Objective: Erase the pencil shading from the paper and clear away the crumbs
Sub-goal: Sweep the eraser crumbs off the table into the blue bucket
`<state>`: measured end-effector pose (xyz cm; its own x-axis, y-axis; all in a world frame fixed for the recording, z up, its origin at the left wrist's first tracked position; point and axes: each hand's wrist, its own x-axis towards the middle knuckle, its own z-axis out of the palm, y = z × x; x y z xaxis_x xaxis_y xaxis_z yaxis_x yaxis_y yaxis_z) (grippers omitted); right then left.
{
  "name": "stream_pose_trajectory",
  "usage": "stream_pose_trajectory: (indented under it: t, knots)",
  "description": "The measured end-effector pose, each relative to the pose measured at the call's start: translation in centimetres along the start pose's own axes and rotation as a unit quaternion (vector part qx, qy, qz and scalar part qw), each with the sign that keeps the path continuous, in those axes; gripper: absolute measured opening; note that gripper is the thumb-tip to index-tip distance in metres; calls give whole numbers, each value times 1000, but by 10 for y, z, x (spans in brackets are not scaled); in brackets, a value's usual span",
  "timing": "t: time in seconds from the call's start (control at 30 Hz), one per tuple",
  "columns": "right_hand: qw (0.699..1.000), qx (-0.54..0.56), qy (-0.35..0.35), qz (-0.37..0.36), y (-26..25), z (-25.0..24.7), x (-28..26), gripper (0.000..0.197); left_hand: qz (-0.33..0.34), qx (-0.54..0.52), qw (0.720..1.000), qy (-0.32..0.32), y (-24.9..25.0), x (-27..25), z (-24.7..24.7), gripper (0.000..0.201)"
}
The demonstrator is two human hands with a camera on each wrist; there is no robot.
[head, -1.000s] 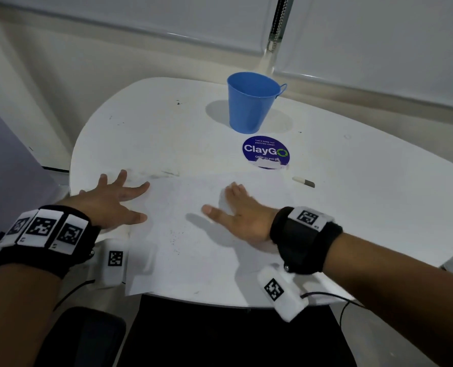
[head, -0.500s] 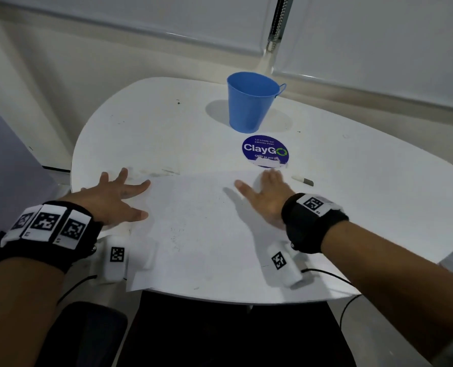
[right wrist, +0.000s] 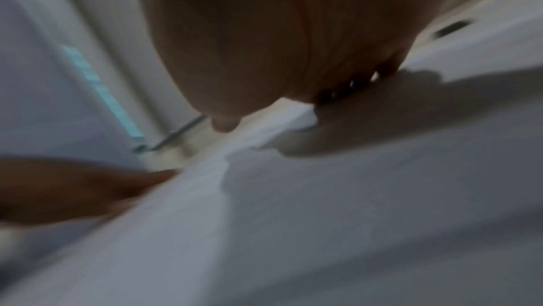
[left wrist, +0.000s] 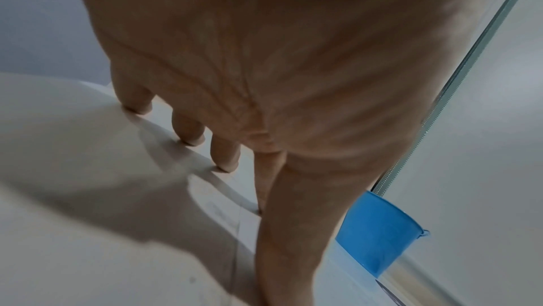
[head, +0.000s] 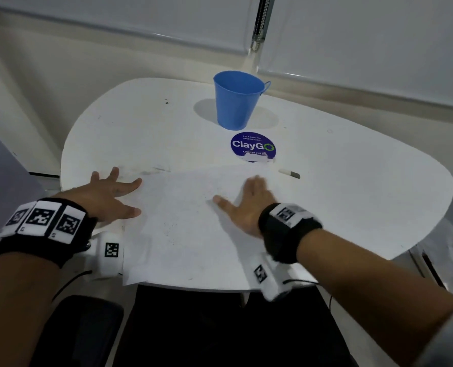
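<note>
Head view: your left hand (head: 106, 197) and right hand (head: 246, 205) lie flat, fingers spread, on the paper (head: 188, 229) on the desk (head: 352, 207).

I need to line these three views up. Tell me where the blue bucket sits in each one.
Head: blue bucket upright at the table's far side, upper centre, beyond the paper.
Left wrist: lower right, past the left hand.
Right wrist: not in it; the picture is blurred.
Shared landmark: the white table, in all three.
</note>
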<state>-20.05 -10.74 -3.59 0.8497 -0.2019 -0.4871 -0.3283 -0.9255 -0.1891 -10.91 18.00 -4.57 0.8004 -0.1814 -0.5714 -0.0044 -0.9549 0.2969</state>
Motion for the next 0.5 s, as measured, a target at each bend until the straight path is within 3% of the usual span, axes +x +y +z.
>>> stream_pose_trajectory:
  t: [0.07,0.13,0.33,0.4,0.5]
  knots:
    - [995,14,-64,-80,-25,12,-20,110,-2,10,1000,0,3,-2,-1,81]
    - [990,34,-85,-105,-30,9,-29,107,-2,19,1000,-2,4,-3,-2,81]
    - [997,26,19,63,18,-10,3,109,0,11,1000,7,5,-5,0,81]
    - [1000,14,2,7,-3,5,-7,111,0,19,1000,6,4,-2,1,81]
    - [991,45,-84,-96,-38,16,-30,108,-2,24,1000,5,0,3,1,82]
